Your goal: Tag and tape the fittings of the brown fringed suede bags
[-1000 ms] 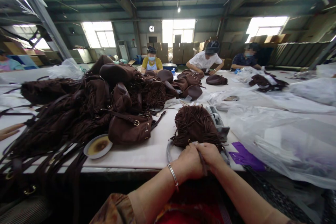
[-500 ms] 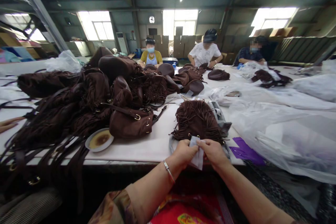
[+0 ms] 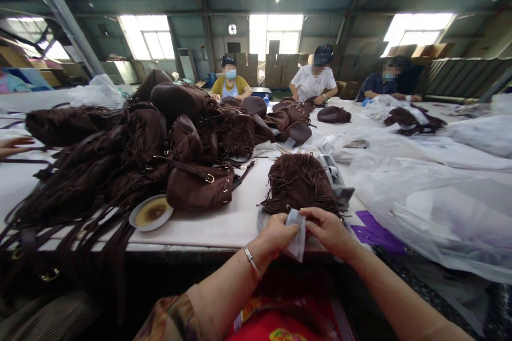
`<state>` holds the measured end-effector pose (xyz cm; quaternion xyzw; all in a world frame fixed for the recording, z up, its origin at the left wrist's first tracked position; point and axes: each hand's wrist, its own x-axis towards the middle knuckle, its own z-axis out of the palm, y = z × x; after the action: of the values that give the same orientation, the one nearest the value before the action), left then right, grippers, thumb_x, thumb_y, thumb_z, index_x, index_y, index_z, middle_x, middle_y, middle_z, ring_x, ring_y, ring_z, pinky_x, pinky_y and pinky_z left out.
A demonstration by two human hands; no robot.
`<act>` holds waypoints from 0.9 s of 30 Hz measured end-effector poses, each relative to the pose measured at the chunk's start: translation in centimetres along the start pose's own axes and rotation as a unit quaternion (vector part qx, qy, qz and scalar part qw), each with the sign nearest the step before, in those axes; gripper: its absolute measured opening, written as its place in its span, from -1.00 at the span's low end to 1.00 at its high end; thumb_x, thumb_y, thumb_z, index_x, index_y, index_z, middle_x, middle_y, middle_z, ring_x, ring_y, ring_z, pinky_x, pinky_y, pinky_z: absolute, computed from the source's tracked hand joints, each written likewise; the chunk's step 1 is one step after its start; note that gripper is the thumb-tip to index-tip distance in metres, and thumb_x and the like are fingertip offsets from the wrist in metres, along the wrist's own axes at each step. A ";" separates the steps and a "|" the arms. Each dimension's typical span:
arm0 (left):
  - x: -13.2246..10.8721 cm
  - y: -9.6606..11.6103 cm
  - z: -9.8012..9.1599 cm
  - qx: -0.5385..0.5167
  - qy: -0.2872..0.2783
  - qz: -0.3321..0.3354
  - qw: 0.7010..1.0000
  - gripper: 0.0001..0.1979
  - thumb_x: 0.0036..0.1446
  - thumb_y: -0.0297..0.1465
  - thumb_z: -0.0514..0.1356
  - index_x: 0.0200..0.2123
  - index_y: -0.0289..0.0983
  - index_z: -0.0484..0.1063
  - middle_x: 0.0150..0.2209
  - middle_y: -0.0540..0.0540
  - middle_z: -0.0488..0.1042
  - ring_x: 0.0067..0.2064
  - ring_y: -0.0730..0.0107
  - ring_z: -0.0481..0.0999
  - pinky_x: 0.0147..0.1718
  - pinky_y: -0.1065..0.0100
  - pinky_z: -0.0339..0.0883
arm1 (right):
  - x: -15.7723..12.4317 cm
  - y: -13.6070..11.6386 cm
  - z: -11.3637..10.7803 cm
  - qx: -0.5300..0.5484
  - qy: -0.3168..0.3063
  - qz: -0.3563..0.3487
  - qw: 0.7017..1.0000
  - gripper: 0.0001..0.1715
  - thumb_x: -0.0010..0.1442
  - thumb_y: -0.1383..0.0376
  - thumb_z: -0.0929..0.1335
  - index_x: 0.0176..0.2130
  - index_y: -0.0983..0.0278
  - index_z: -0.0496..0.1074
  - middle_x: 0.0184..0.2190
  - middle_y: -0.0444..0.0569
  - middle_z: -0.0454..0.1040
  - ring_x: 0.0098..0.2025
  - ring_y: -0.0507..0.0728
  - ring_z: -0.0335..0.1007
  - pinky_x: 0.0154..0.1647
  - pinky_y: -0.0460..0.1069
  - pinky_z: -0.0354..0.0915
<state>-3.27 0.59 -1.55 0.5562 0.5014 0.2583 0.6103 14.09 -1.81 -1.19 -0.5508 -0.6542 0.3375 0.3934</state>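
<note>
A small whitish translucent sheet point(image 3: 296, 246), folded, is held upright just beyond the table's front edge. My left hand point(image 3: 276, 234) pinches it between thumb and bent fingers. On its other side, the thumb and forefinger of my right hand point(image 3: 326, 229) close on its upper right edge; the fingertip contact is partly hidden. Right behind both hands lies a dark brown fringed bag point(image 3: 300, 184) with gold-coloured metal rings near its lower edge. Grey plastic wrapping point(image 3: 336, 176) shows beneath and beside that bag.
Brown bags point(image 3: 140, 138) with straps are heaped on the left, beside a dish point(image 3: 151, 213) of yellowish stuff. A purple piece point(image 3: 376, 232) and clear plastic sheeting point(image 3: 436, 202) lie to the right. Another person's hand point(image 3: 16, 145) reaches in at far left; several people sit across the table.
My hands and the sheet have shifted slightly down and left, and my right fingers have changed their grasp at its edge. The other person's hand at far left has moved up.
</note>
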 end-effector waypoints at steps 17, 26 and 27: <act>0.2 0.1 0.2 0.195 0.038 0.105 0.974 -0.58 0.21 -0.07 0.12 -0.33 -0.33 0.54 -0.34 -0.12 0.58 -0.31 0.26 0.48 -0.42 0.39 0.19 | 3.6 -1.7 -0.4 -0.228 -0.081 -0.093 0.966 -0.72 0.03 0.48 0.29 -0.42 0.25 0.58 -0.40 -0.03 0.51 -0.32 0.11 0.42 -0.23 -0.04 0.29; 0.4 0.2 -0.2 0.178 0.041 0.076 0.980 -0.70 0.18 -0.24 0.09 -0.45 -0.30 0.48 -0.42 -0.13 0.56 -0.35 0.25 0.52 -0.38 0.36 0.30 | 3.8 -2.3 -0.6 -0.272 -0.044 -0.082 0.958 -0.85 0.13 0.33 0.35 -0.42 0.22 0.55 -0.40 -0.05 0.54 -0.30 0.13 0.44 -0.20 -0.02 0.25; 0.4 0.2 -0.2 0.138 0.031 0.051 0.989 -0.71 0.18 -0.24 0.09 -0.43 -0.30 0.47 -0.43 -0.12 0.55 -0.38 0.25 0.53 -0.39 0.35 0.32 | 3.6 -2.2 -0.6 -0.267 -0.019 -0.076 0.960 -0.83 0.16 0.29 0.35 -0.42 0.22 0.54 -0.39 -0.05 0.54 -0.29 0.14 0.44 -0.20 -0.02 0.25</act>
<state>-3.22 1.02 -1.41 0.6515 0.5219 0.2346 0.4982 13.34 1.42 1.49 -0.5778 -0.7680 0.1297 0.2441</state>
